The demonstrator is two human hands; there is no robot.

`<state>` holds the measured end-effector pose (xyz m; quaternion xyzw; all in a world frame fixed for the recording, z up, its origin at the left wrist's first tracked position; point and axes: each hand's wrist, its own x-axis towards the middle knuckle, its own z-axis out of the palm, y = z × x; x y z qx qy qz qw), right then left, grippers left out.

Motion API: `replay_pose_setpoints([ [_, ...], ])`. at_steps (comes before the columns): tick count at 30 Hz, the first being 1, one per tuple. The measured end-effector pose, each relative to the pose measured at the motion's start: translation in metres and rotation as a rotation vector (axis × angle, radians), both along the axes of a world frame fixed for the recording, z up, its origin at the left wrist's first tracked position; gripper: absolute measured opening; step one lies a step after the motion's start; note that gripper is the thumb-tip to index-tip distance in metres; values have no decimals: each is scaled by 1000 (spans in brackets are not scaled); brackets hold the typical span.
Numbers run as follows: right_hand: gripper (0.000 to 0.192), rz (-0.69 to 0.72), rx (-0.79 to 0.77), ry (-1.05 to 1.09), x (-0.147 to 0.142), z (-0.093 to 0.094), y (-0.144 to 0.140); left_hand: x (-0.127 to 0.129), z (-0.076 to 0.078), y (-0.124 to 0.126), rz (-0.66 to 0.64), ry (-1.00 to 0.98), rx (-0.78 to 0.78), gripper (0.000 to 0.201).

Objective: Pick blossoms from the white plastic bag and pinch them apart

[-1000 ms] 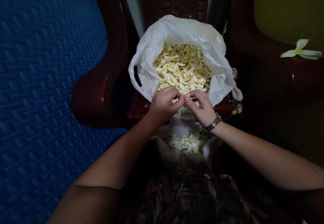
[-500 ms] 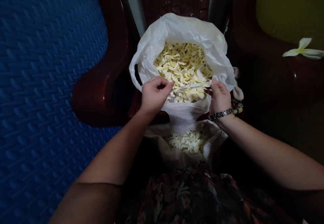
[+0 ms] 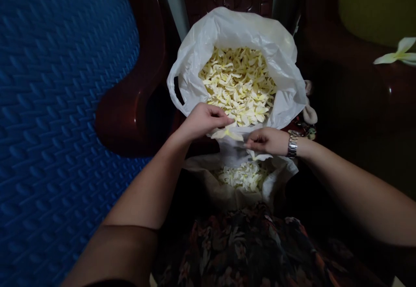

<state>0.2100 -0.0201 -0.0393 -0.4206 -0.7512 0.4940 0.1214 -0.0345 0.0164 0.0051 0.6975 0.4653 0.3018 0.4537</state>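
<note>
My left hand (image 3: 208, 120) is closed in a pinch over the near rim of the upper white plastic bag (image 3: 282, 49). A pale yellow-centred flower (image 3: 227, 134) hangs at its fingertips. To the right, my right hand (image 3: 268, 141) has its fingers curled together. White petals of another flower (image 3: 259, 156) show directly under these fingers, above the lower bag; the exact grip on them is partly hidden. Many loose white and yellow flowers (image 3: 237, 83) fill the upper bag. White petals (image 3: 243, 176) lie in the lower bag (image 3: 208, 178), close to my lap.
Dark red carved wooden furniture (image 3: 120, 118) stands around the bags. A single flower (image 3: 398, 55) lies on the right-hand wooden part. Blue textured matting (image 3: 58, 105) covers the left side. Small pale plush-like items (image 3: 310, 114) hang beside the upper bag.
Both hands have drawn back toward me from the upper bag's opening. My right hand has come down and inward, nearer the left. Flowers now show below both hands; the view has shifted slightly.
</note>
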Motion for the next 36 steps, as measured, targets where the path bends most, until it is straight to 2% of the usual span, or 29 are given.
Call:
replay_pose_setpoints([
  [1, 28, 37, -13, -12, -1, -6, -1, 1, -2, 0, -69, 40, -35, 24],
  [3, 19, 3, -31, 35, -2, -14, -1, 2, -6, 0, -185, 100, -76, 25],
  [6, 33, -192, -87, 214, -6, -12, 1, 3, -12, 1, -282, 118, -71, 24],
  [12, 49, -462, -103, 460, -23, 5, 0, 8, -10, -2, -288, 49, 52, 17],
  [17, 54, -575, -132, 511, -29, 2, -1, 13, -7, -6, -348, 27, 123, 17],
  [19, 53, -582, -85, 502, -27, 5, -1, 13, -9, -5, -309, 30, 138, 17],
  [22, 49, -500, 8, 465, -21, 15, -2, 10, -12, 1, -118, 28, 180, 17],
  [25, 42, -287, 47, 377, -14, 25, -2, 2, -15, 11, 120, -5, 244, 16],
  [29, 38, 41, -120, 209, -7, 22, -4, -9, -16, 23, 345, -57, 373, 13],
  [31, 36, 154, -189, 104, -7, 11, -6, -12, -14, 26, 388, -56, 444, 12],
  [33, 33, 194, -193, 24, -10, -3, -8, -12, -13, 24, 384, -64, 457, 12],
  [36, 28, 181, -156, -10, -14, -20, -11, -8, -10, 18, 339, -113, 343, 5],
])
